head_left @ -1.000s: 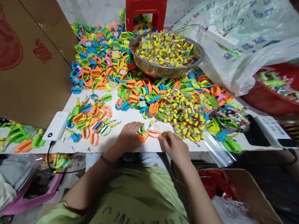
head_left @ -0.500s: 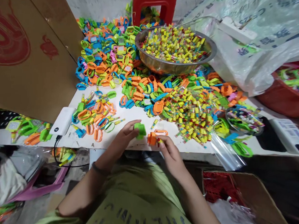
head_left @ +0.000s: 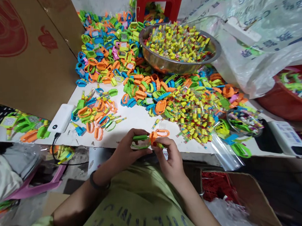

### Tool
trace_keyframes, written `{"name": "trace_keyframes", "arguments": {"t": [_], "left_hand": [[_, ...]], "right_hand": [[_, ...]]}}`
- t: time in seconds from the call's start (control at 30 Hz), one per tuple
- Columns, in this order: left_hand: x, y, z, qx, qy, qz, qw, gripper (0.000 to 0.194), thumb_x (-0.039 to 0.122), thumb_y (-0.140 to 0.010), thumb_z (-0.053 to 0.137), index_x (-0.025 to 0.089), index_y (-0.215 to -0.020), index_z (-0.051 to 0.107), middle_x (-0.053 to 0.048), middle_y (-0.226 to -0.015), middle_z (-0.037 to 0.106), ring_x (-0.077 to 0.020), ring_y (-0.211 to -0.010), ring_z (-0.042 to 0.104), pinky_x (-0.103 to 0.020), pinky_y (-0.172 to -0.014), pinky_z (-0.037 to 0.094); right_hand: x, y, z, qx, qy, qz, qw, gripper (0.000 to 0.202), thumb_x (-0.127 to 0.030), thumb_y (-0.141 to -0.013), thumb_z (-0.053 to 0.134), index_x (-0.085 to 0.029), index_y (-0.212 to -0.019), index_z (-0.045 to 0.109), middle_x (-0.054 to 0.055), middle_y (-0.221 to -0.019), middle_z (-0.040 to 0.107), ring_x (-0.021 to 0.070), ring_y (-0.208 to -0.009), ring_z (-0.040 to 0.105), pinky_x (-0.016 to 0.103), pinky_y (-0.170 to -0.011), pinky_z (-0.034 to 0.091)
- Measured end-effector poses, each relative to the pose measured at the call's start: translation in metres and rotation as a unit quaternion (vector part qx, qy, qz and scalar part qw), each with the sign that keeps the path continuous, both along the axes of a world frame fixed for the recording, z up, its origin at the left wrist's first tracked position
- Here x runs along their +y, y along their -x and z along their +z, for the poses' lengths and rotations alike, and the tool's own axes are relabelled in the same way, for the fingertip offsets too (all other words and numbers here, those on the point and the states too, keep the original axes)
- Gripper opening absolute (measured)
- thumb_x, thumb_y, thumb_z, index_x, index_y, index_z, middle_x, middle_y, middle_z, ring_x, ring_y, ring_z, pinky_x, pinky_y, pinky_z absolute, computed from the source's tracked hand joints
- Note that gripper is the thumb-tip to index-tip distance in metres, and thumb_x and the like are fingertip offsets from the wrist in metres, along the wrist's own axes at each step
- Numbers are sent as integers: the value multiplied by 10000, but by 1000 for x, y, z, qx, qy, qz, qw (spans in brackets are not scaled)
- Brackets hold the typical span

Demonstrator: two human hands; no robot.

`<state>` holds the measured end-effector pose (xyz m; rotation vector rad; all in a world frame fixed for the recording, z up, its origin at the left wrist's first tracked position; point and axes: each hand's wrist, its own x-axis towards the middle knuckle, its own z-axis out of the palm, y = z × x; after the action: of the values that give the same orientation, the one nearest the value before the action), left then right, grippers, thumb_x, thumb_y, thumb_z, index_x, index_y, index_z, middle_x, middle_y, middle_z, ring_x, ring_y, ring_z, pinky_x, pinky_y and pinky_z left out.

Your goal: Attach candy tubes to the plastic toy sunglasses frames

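My left hand (head_left: 126,151) is closed around a green toy watch (head_left: 140,138) at the table's front edge, its loop turned sideways. Between the thumb and fingers of my right hand (head_left: 171,157) is a small yellow-capped tube (head_left: 158,145), its red end towards the watch. The two hands are close together, and I cannot tell whether tube and watch touch. Just behind my right fingers lies an orange toy watch (head_left: 162,132). A single tube (head_left: 155,123) rests on the white table (head_left: 138,119) beyond it. Watches with tubes attached (head_left: 99,112) are heaped to the left.
A metal bowl (head_left: 147,60) full of yellow-capped tubes stands behind a loose tube pile (head_left: 194,113). Many coloured toy watches (head_left: 106,54) cover the back. A cardboard box (head_left: 36,75) and white power bank (head_left: 61,118) are left; a phone (head_left: 267,138) lies right.
My left hand has moved slightly right and down, turning the green toy watch onto its side. My right hand has drawn the tube closer to it, and the view has shifted slightly.
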<state>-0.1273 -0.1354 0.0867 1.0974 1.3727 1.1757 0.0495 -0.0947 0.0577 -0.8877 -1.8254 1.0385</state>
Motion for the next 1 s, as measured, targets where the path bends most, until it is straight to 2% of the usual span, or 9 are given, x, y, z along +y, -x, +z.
{"name": "trace_keyframes", "arguments": {"t": [0.07,0.23,0.4,0.53,0.77,0.9,1.0], "left_hand": [[-2,0,2,42,-2,-16,999,438,357,-737,798,213,-1084,572,-59,-1116,668,-200,-986,631,-299,-820,501],[-4,0,3,117,-5,-17,993,415,372,-740,794,207,-1061,589,-43,-1042,677,-209,-959,632,-324,-842,496],[-5,0,1,133,-21,-25,991,398,366,-753,780,210,-1062,584,-41,-1035,668,-210,-956,627,-328,-850,490],[-6,-2,1,119,-22,-25,992,376,357,-773,762,211,-1055,561,-36,-1030,664,-203,-956,626,-320,-840,485],[-6,-4,-1,120,-6,-44,992,360,392,-811,718,218,-1057,521,-18,-985,674,-182,-901,634,-297,-790,484],[-7,-4,-3,126,39,-71,989,414,452,-840,662,220,-1142,498,-29,-985,676,-198,-900,637,-320,-789,489],[-9,-1,-3,140,86,-100,981,510,496,-848,630,222,-1246,467,-52,-1019,681,-226,-934,641,-355,-813,490]], "right_hand": [[0,1,1,11,-11,5,1000,165,-185,-950,548,-255,-1100,561,59,-1036,621,188,-989,597,321,-837,497],[1,4,3,32,-60,12,998,220,-111,-910,579,-245,-1083,560,55,-1006,621,197,-1007,590,349,-859,497],[1,3,7,22,-85,11,996,255,-70,-886,590,-239,-1072,548,51,-1012,624,186,-976,604,335,-841,501],[1,1,10,-35,-116,12,993,225,-67,-899,558,-234,-1044,518,52,-990,631,177,-916,614,313,-789,508],[6,-5,17,-171,-241,51,954,189,-145,-917,516,-193,-1099,508,100,-1008,647,222,-884,602,334,-738,502],[5,-5,12,-248,-292,30,923,56,-218,-946,496,-191,-957,544,64,-844,657,200,-702,579,302,-618,426],[2,-5,4,-256,-305,33,917,136,-216,-970,454,-185,-885,556,38,-735,637,166,-637,572,275,-602,392]]}}
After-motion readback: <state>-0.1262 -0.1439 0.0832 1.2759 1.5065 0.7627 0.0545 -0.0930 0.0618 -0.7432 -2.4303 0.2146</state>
